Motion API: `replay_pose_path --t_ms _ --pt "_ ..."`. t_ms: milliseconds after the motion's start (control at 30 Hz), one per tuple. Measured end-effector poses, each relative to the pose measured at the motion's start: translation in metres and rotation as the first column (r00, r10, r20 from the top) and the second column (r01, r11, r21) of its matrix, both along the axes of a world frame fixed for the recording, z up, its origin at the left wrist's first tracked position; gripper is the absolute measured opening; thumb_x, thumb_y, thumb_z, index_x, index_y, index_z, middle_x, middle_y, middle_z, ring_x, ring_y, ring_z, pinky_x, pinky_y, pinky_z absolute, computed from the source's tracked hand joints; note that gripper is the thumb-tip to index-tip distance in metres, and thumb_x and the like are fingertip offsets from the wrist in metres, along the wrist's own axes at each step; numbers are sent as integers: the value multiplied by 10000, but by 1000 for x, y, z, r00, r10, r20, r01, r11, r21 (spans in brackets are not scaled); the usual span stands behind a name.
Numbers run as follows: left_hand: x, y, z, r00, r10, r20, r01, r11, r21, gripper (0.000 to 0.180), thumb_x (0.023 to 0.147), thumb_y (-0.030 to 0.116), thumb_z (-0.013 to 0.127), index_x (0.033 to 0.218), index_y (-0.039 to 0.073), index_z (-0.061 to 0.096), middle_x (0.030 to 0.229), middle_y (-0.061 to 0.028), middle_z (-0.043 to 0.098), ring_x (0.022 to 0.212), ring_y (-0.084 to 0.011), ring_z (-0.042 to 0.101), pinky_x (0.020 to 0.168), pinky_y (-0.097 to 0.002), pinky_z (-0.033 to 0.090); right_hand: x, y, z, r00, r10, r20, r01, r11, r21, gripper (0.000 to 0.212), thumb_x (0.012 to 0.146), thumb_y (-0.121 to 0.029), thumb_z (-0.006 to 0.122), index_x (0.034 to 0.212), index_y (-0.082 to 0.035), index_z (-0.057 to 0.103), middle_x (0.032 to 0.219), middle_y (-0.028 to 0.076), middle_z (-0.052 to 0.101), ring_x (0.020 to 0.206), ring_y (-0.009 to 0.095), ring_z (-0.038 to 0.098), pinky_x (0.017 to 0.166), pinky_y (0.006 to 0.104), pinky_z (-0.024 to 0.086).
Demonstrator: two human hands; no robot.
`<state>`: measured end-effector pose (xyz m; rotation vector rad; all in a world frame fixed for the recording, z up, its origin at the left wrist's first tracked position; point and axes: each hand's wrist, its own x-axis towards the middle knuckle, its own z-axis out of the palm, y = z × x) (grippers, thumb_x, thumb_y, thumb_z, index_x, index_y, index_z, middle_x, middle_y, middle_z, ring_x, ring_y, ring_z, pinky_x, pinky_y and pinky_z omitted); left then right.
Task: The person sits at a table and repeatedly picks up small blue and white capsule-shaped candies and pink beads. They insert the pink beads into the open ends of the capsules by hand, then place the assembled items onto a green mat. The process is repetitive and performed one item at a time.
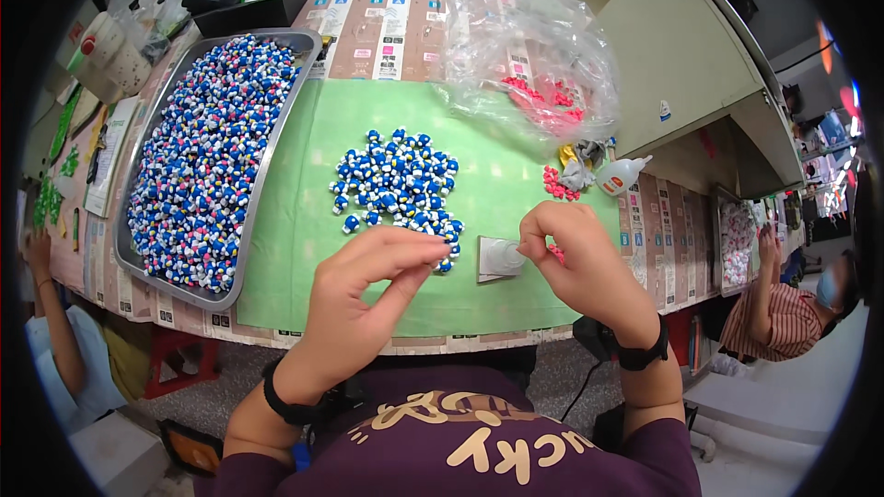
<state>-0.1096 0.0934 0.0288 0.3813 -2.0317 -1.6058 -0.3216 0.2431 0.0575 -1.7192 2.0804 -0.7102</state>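
Observation:
My left hand [364, 290] is closed in a pinch at the near edge of a loose pile of small blue-and-white figurines [396, 175]. Whatever sits between its fingertips is too small to make out. To the right, my right hand [585, 258] has its thumb and fingers pressed together beside a small white pad [498, 259] with a clear blob on it. What those fingers hold, if anything, is hidden. Small pink pieces [556, 254] show partly beneath that hand, and more pink pieces [560, 184] lie beyond it, near a white squeeze bottle [623, 175].
A metal tray [255, 221] heaped with figurines stands on the left of the green mat [295, 285]. At the back right lies a clear plastic bag [529, 46] with pink pieces, close to a beige cabinet [686, 46]. Co-workers sit at both sides.

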Motion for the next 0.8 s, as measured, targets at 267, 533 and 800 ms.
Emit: replay_pose_path --t_ms 267,533,800 --pt "5 -1 -10 997 -4 -72 33 913 406 256 896 -65 626 1149 -26 639 1108 -100 648 994 -162 654 866 -281 536 3 -6 1 998 -5 -63 4 1000 -10 191 720 92 555 790 -66 475 733 49 512 772 258 558 828 371 375" --pt "-10 10 -2 980 5 -199 114 804 583 232 877 -77 655 1103 -33 630 1077 -98 652 1007 -162 655 891 -284 536 34 -10 33 842 -38 539 179 961 -211 246 811 115 637 774 -44 453 833 65 595 747 169 567 700 283 470" --pt "-15 18 3 967 33 -253 103 856 506 236 860 -87 669 1086 -28 638 1069 -110 652 1005 -162 650 884 -284 549 52 -16 28 969 1 245 93 924 -371 253 809 31 696 766 -95 480 847 19 611 814 195 586 858 349 393"
